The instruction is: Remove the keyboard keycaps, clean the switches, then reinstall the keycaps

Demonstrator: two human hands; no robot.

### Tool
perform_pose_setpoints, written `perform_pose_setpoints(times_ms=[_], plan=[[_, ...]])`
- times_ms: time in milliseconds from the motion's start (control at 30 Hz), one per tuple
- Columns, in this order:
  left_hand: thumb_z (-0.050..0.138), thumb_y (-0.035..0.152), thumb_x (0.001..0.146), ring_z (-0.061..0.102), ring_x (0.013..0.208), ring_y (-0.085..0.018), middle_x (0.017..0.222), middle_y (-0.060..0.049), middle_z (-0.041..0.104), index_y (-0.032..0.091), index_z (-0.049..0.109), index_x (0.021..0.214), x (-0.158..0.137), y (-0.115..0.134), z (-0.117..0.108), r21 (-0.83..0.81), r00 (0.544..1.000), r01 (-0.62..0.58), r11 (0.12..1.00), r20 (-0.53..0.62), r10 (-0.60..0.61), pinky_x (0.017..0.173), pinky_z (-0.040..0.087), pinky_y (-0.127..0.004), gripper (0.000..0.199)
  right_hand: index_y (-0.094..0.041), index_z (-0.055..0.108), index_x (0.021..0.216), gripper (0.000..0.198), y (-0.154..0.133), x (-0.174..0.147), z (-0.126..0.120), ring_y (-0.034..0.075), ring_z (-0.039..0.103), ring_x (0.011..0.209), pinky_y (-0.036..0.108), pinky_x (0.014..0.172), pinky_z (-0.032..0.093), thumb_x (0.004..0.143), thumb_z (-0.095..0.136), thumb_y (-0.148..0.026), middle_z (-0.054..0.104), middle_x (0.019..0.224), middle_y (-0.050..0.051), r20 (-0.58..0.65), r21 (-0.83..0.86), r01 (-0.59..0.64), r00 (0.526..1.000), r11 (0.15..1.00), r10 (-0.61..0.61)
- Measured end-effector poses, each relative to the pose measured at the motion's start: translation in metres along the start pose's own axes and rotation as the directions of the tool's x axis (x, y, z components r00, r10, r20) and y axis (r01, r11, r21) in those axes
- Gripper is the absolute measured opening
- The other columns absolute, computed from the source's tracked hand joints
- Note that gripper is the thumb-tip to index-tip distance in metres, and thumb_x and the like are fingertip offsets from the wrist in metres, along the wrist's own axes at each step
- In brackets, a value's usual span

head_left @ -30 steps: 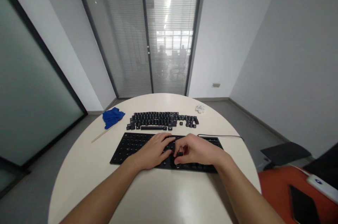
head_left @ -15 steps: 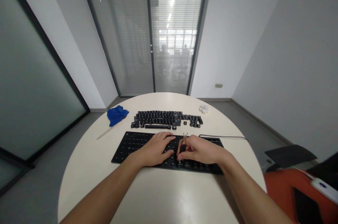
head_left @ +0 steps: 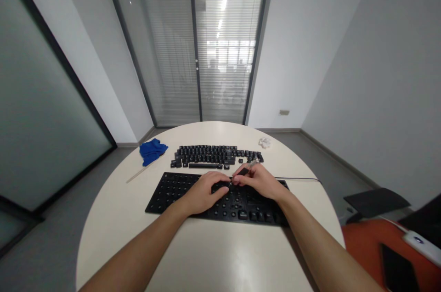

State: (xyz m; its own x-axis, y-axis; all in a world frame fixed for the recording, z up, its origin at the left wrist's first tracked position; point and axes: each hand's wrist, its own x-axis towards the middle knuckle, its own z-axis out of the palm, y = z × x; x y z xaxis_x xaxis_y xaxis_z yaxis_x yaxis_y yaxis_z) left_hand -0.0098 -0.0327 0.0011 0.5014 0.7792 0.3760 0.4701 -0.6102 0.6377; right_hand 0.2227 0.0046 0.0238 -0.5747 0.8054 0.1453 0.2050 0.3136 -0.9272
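Observation:
My left hand (head_left: 206, 193) rests on the black keyboard (head_left: 165, 193), fingers stretched and thumb apart, with nothing in it. Most of the keyboard's switches are bare; a few keycaps (head_left: 260, 216) sit along its near right edge. In a pinch, my right hand (head_left: 262, 181) holds a keycap puller (head_left: 244, 171) with a dark handle and metal ends. The tool leans, one end up to the right, the other down at the keyboard's far side near my left fingertips. Exactly what that lower tip touches is too small to tell.
Beyond the keyboard, loose black keycaps (head_left: 206, 150) lie in rows on the round white table (head_left: 206, 255). A blue cloth (head_left: 152, 150) and thin stick (head_left: 143, 171) lie at left, a crumpled white tissue (head_left: 265, 142) at right. A cable (head_left: 299, 178) runs rightward. An orange chair (head_left: 365, 246) stands at right.
My right hand has moved up and to the right over the keyboard, tilting the keycap puller from near upright to slanted. My left hand stays in place, with its thumb slightly shifted.

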Motion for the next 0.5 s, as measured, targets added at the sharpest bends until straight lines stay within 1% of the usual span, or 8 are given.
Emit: perform_pose_setpoints(times_ms=[67,133,233,367,500], plan=[[0.059,0.028,0.094,0.062,0.107,-0.022,0.112,-0.006,0.071,0.021,0.069,0.109,0.0026,0.0005,0.0014,-0.070,0.999,0.047,0.996,-0.021,-0.049,0.102,0.044,-0.037,0.020,-0.015,0.072,0.092,0.032,0.0015,0.0008,0.0013,0.017,0.068,0.072,0.029,0.070,0.055,0.084,0.072,-0.046,0.074,0.078,0.005,0.007,0.007,-0.004,1.000,1.000,0.004],[0.059,0.027,0.093,0.064,0.102,-0.022,0.108,-0.005,0.073,0.020,0.070,0.105,0.0046,0.0010,0.0012,-0.129,0.995,0.095,0.987,-0.011,-0.097,0.098,0.045,-0.036,0.018,-0.015,0.072,0.095,0.033,0.0026,0.0009,0.0026,0.017,0.069,0.073,0.030,0.072,0.055,0.084,0.072,-0.046,0.074,0.078,0.005,0.021,0.034,-0.016,1.000,0.999,0.015],[0.059,0.028,0.093,0.065,0.099,-0.021,0.106,-0.005,0.073,0.019,0.071,0.104,0.0062,0.0008,-0.0014,-0.225,0.989,0.149,0.963,0.044,-0.143,0.095,0.046,-0.034,0.018,-0.015,0.069,0.094,0.032,0.0031,0.0011,0.0042,0.017,0.069,0.074,0.030,0.074,0.055,0.083,0.073,-0.045,0.075,0.079,0.005,0.024,0.085,-0.040,0.999,0.996,0.038],[0.060,0.032,0.092,0.066,0.095,-0.020,0.103,-0.005,0.074,0.017,0.070,0.104,0.0062,-0.0025,-0.0043,-0.362,0.972,0.232,0.903,0.120,-0.202,0.089,0.047,-0.032,0.022,-0.016,0.067,0.092,0.031,0.0015,0.0016,0.0061,0.017,0.070,0.076,0.030,0.076,0.055,0.082,0.073,-0.045,0.074,0.079,0.003,0.025,0.158,-0.052,0.998,0.986,0.049],[0.060,0.034,0.092,0.066,0.091,-0.020,0.100,-0.006,0.073,0.016,0.069,0.104,0.0054,-0.0040,-0.0039,-0.415,0.963,0.270,0.869,0.133,-0.236,0.085,0.046,-0.031,0.024,-0.016,0.065,0.096,0.034,-0.0030,0.0005,0.0072,0.018,0.071,0.079,0.031,0.078,0.054,0.082,0.074,-0.045,0.075,0.080,0.003,0.051,0.187,-0.071,0.997,0.980,0.062]])
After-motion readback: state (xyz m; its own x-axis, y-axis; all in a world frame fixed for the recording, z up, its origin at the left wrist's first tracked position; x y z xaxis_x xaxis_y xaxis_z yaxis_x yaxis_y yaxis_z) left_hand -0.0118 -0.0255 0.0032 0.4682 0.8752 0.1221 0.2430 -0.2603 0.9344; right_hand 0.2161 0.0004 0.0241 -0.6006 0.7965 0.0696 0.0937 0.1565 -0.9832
